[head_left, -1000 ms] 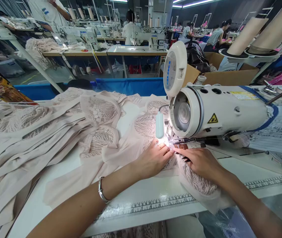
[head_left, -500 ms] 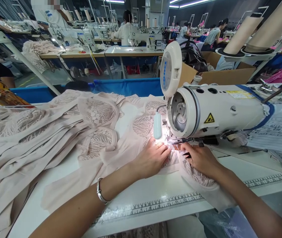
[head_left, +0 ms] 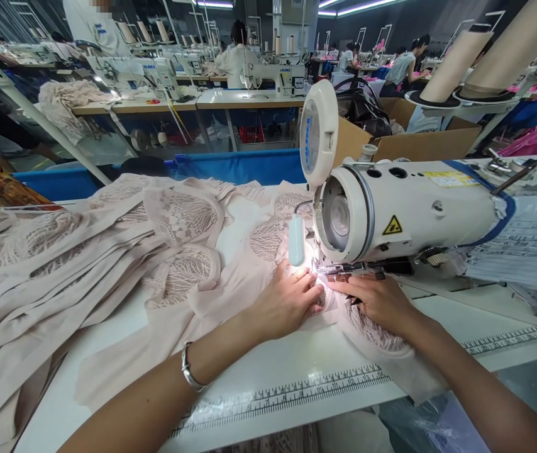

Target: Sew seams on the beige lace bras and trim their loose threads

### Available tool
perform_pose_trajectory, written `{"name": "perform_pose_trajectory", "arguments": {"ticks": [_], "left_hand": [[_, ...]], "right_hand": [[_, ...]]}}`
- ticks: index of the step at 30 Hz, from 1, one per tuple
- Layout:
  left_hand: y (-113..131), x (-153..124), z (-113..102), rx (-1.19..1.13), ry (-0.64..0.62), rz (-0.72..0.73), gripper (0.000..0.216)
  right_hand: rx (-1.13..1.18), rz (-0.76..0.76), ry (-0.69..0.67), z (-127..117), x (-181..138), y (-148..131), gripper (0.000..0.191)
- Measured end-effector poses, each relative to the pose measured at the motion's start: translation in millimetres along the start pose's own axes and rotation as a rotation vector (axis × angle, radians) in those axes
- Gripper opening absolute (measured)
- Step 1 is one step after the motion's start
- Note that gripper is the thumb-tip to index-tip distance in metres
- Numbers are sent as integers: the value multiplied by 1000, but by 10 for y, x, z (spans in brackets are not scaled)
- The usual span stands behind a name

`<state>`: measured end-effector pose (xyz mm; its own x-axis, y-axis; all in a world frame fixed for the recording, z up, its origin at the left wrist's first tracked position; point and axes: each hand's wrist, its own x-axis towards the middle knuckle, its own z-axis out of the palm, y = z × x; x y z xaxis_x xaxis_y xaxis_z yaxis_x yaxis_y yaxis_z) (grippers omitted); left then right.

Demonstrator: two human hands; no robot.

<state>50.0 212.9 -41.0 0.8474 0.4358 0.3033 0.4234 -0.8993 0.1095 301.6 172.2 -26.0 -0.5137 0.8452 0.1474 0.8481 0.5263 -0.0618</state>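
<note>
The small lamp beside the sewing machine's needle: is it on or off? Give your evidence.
On. Directly below the lamp, a bright white glow washes out the lace fabric and the fingertips of the left hand.

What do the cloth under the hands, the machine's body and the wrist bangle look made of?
Cloth: thin pale-pink fabric with openwork lace panels, matte. Machine body: cream, glossy highlights; painted metal or plastic, unclear. Bangle: silvery, shiny, probably metal.
</note>
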Motion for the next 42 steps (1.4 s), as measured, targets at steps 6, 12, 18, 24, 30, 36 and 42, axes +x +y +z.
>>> {"name": "perform_pose_trajectory", "arguments": {"ticks": [6, 12, 18, 24, 30, 36, 42], "left_hand": [[-6, -3, 14, -24, 12, -16, 36], [-9, -7, -27, -41, -32, -24, 39], [-32, 10, -28, -8, -23, -71, 42], [32, 7, -11, -77, 1, -136, 31], [-491, 228, -142, -286, 242, -773, 22], [-1260, 362, -290, -469, 343, -1138, 51], [-1401, 49, -687, -862, 423, -1106, 55]], "right_hand": [[14, 16, 38, 3, 13, -3, 72], [9, 0, 6, 36, -1, 40, 71], [-1, 14, 10, 83, 80, 79, 66], [-74, 40, 46, 84, 77, 101, 55], [-283, 292, 340, -13, -250, 243, 26], [-44, 125, 342, -99, -471, -211, 33], [797, 89, 243, 93, -376, -1187, 22]]}}
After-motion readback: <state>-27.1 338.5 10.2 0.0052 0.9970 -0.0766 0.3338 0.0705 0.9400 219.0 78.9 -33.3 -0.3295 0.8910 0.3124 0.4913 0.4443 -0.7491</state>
